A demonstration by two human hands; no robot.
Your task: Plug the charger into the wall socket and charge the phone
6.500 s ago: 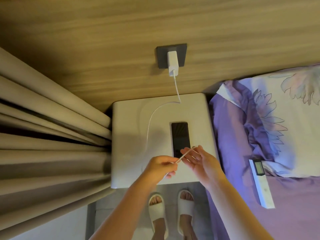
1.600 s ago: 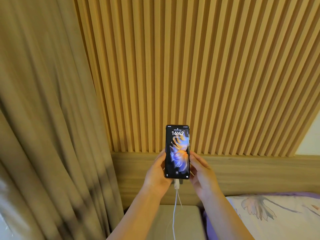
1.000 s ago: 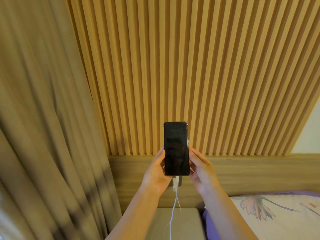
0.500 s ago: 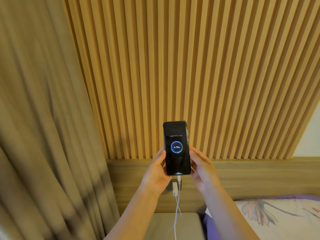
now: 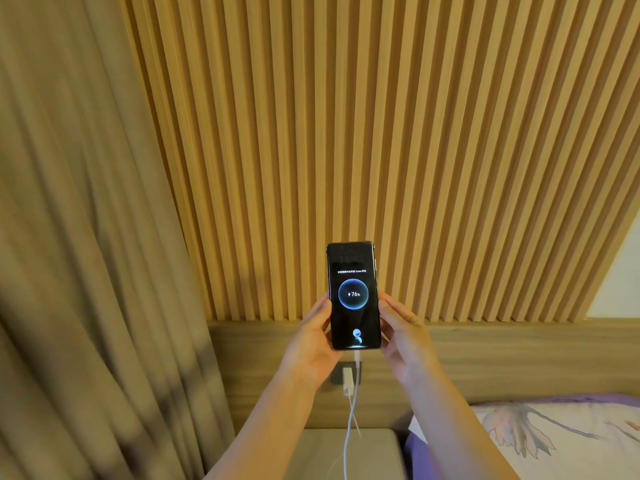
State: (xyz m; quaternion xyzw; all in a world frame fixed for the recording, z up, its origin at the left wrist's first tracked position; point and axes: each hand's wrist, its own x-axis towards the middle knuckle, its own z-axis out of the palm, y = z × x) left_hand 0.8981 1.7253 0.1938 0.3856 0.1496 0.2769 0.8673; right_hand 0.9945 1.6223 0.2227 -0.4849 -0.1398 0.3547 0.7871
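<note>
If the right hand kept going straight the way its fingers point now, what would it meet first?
Probably the slatted wall panel behind the phone. The right hand points up and forward along the phone's edge; depth is unclear.

Two hands, the left hand [image 5: 313, 344] and right hand [image 5: 403, 336], one phone [image 5: 353, 295], one charger [image 5: 348, 382], one cable [image 5: 349, 441], one wall socket [image 5: 335, 375], one curtain [image 5: 86, 271], one pillow [image 5: 561, 441].

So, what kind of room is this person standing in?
Most likely a bedroom. A bed with a floral pillow and purple sheet sits at lower right, a bedside table stands under the wall socket, and a long curtain hangs on the left beside a slatted wooden wall panel.
</note>
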